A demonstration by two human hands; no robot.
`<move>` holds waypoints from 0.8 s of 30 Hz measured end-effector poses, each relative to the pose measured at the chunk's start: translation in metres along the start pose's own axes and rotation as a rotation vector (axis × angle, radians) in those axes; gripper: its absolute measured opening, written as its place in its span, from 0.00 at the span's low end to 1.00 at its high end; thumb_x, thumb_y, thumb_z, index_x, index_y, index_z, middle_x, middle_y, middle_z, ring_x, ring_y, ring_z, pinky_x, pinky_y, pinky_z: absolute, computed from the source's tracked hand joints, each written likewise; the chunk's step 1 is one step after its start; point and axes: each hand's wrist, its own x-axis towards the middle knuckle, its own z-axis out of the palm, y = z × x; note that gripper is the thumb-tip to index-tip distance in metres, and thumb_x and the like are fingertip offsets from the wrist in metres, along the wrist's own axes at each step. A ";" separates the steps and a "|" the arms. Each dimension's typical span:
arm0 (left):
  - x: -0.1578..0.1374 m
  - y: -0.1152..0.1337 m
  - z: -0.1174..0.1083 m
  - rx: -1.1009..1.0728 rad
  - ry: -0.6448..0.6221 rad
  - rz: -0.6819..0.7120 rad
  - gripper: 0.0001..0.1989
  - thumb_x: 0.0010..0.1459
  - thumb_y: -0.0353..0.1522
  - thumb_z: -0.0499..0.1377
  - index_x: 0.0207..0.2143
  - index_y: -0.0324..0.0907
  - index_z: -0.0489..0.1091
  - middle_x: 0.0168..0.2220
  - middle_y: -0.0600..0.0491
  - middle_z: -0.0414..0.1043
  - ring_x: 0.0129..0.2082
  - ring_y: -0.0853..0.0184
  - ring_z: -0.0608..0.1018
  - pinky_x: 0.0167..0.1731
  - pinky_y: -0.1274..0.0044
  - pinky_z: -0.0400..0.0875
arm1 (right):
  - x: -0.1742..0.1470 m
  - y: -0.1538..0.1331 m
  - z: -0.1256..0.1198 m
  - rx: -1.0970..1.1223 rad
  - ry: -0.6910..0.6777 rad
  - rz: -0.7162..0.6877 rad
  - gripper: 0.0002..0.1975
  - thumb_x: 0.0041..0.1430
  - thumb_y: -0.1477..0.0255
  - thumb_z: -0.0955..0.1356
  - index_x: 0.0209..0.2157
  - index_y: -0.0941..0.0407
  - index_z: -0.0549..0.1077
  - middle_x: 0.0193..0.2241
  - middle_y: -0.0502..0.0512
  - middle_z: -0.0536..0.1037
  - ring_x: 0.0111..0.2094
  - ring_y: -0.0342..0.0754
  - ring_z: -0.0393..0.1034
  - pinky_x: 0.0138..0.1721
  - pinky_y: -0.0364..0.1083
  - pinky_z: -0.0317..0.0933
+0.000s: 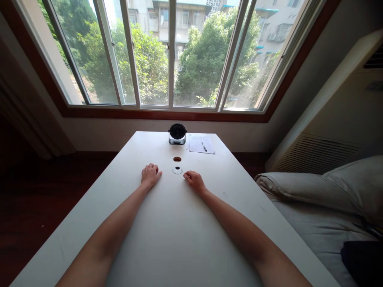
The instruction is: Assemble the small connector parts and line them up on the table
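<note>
My left hand (151, 175) rests palm down on the white table (179, 239). Its fingers are a little bent and apart, with the thumb out towards the middle, and nothing shows in it. Across from it, my right hand (195, 181) lies on its side on the tabletop with the fingers curled in; I see nothing in them. Between the two hands is a white ring-shaped cable-hole cover (177, 170) with a dark opening, closer to the right fingertips but apart from them. Just beyond that cover, a round hole (177, 159) is cut through the tabletop.
A small black desk fan (177, 133) stands at the table's far end. To its right are sheets of paper (196, 144) with a pen (204, 146) on top. A sofa (305, 211) runs along the right, and a window (152, 79) is ahead.
</note>
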 end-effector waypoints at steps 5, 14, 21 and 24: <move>0.003 -0.005 0.001 -0.001 0.002 -0.012 0.09 0.61 0.39 0.56 0.33 0.44 0.70 0.45 0.46 0.69 0.48 0.55 0.69 0.50 0.65 0.63 | -0.009 -0.003 -0.003 0.022 -0.030 0.008 0.10 0.63 0.69 0.64 0.32 0.53 0.77 0.30 0.51 0.77 0.32 0.47 0.67 0.37 0.44 0.58; 0.018 -0.013 0.008 -0.022 -0.003 -0.052 0.08 0.60 0.39 0.56 0.34 0.45 0.72 0.45 0.47 0.70 0.49 0.55 0.69 0.49 0.65 0.64 | -0.008 -0.004 -0.004 0.032 -0.096 0.017 0.08 0.62 0.69 0.66 0.34 0.52 0.78 0.31 0.52 0.76 0.35 0.48 0.67 0.39 0.46 0.60; 0.026 -0.014 0.007 -0.009 -0.007 -0.030 0.08 0.61 0.38 0.56 0.35 0.45 0.72 0.46 0.47 0.70 0.49 0.56 0.69 0.50 0.67 0.63 | -0.007 -0.003 -0.004 0.042 -0.115 -0.002 0.07 0.62 0.71 0.66 0.33 0.52 0.78 0.31 0.52 0.77 0.37 0.49 0.67 0.41 0.47 0.60; 0.030 -0.015 0.007 -0.011 -0.011 -0.037 0.08 0.62 0.37 0.55 0.38 0.46 0.72 0.46 0.47 0.70 0.49 0.56 0.69 0.50 0.67 0.63 | -0.008 -0.003 -0.003 0.046 -0.119 0.001 0.07 0.62 0.71 0.66 0.33 0.52 0.78 0.31 0.52 0.77 0.37 0.49 0.67 0.41 0.47 0.60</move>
